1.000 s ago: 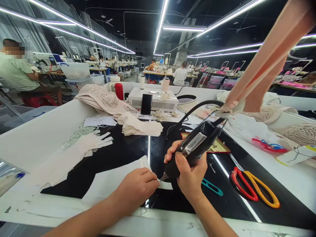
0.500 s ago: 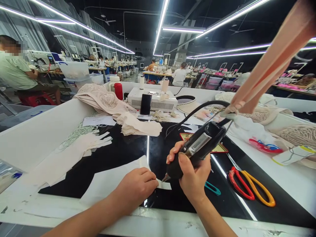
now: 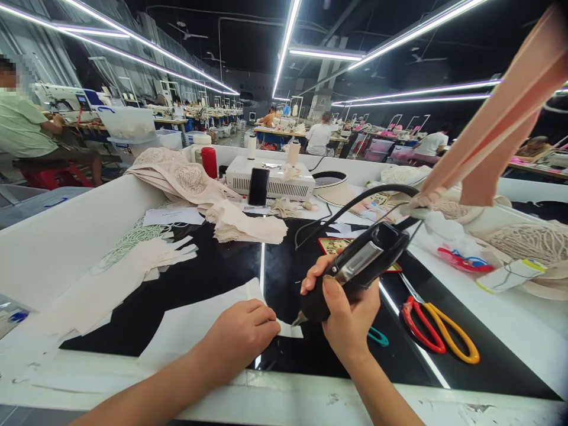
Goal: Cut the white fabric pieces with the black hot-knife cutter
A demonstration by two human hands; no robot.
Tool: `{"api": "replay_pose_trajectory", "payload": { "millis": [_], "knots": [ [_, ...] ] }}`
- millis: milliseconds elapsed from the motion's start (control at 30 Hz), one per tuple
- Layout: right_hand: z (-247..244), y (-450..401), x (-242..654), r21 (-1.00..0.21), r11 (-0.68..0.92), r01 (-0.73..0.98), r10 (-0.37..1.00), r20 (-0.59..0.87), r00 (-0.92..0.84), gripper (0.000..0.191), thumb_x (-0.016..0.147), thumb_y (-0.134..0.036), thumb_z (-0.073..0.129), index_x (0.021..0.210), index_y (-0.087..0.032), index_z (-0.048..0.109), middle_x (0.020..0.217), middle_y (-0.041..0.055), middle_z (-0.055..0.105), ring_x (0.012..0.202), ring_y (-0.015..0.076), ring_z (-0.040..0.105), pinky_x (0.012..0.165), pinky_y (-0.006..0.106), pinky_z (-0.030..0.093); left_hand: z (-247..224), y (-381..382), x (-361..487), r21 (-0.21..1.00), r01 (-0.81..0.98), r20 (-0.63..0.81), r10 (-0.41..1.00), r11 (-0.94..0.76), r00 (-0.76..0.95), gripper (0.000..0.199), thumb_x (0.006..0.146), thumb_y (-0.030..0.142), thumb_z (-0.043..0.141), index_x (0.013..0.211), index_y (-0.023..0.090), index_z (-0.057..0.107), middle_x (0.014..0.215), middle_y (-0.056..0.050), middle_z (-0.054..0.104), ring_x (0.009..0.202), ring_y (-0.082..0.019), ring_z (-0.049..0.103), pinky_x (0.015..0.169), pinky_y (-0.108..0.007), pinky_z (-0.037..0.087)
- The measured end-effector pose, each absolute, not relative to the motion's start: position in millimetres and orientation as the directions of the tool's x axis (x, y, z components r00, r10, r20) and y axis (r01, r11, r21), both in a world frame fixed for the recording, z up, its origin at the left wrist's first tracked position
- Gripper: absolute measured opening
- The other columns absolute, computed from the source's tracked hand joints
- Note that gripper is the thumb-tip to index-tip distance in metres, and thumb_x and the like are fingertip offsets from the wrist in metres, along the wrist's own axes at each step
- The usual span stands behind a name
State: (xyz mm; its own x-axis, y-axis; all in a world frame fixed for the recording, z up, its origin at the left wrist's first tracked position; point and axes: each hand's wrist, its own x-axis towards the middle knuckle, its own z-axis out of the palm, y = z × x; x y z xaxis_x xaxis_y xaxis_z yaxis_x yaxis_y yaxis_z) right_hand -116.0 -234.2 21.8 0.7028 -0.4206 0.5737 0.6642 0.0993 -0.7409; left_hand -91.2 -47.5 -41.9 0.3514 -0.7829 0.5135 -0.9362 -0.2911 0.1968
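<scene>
A white fabric piece [image 3: 190, 322] lies on the black work surface, its narrow end extending right. My left hand [image 3: 243, 331] is closed on it near that end, fingers together and pressed down. My right hand [image 3: 350, 325] is wrapped around a black corded hand tool [image 3: 357, 266] with a silver plate on its side. The tool is tilted, and its pointed metal tip [image 3: 300, 320] is at the fabric's narrow end; whether they touch I cannot tell. A peach fabric strap [image 3: 492, 127] is tied at the tool's upper end.
Scissors [image 3: 437, 331] with red and orange handles lie right of my right hand, near a teal tool [image 3: 377, 337]. Stacked fabric pieces [image 3: 248, 223] and cut pieces [image 3: 133, 266] lie left and ahead. A phone [image 3: 258, 187] leans against a white vented box [image 3: 288, 186].
The whole view has shifted slightly, so the table items appear a little further left. Both hands keep their holds, with the tool's tip still by the fabric's narrow end.
</scene>
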Motion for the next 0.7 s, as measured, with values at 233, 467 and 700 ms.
{"api": "replay_pose_trajectory", "payload": {
  "millis": [233, 467, 700],
  "knots": [
    [25, -234, -120, -0.752, 0.124, 0.648, -0.429, 0.548, 0.718, 0.028, 0.093, -0.03, 0.079, 0.109, -0.025, 0.058, 0.089, -0.0026, 0.066, 0.061, 0.0128, 0.065, 0.055, 0.027, 0.059, -40, -47, -92, 0.213, -0.931, 0.499, -0.786, -0.297, 0.365, 0.012, 0.103, 0.007, 0.057, 0.1, 0.017, 0.064, 0.099, -0.002, 0.07, 0.09, -0.021, 0.065, 0.078, -0.033, 0.055],
    [25, -224, -126, -0.703, 0.203, 0.682, -0.376, 0.587, 0.717, 0.028, 0.094, -0.032, 0.081, 0.113, -0.026, 0.061, 0.089, -0.0023, 0.067, 0.063, 0.0124, 0.066, 0.056, 0.026, 0.061, -40, -47, -91, 0.217, -0.929, 0.486, -0.792, -0.301, 0.37, 0.011, 0.103, 0.008, 0.059, 0.099, 0.017, 0.064, 0.099, -0.002, 0.07, 0.091, -0.021, 0.065, 0.078, -0.034, 0.055],
    [20, -221, -123, -0.717, 0.16, 0.679, -0.363, 0.597, 0.716, 0.025, 0.096, -0.03, 0.078, 0.114, -0.029, 0.06, 0.091, -0.003, 0.067, 0.063, 0.0117, 0.065, 0.055, 0.025, 0.061, -40, -47, -92, 0.216, -0.929, 0.489, -0.79, -0.3, 0.369, 0.011, 0.103, 0.009, 0.059, 0.1, 0.017, 0.065, 0.098, -0.002, 0.07, 0.09, -0.021, 0.065, 0.079, -0.034, 0.055]
  ]
}}
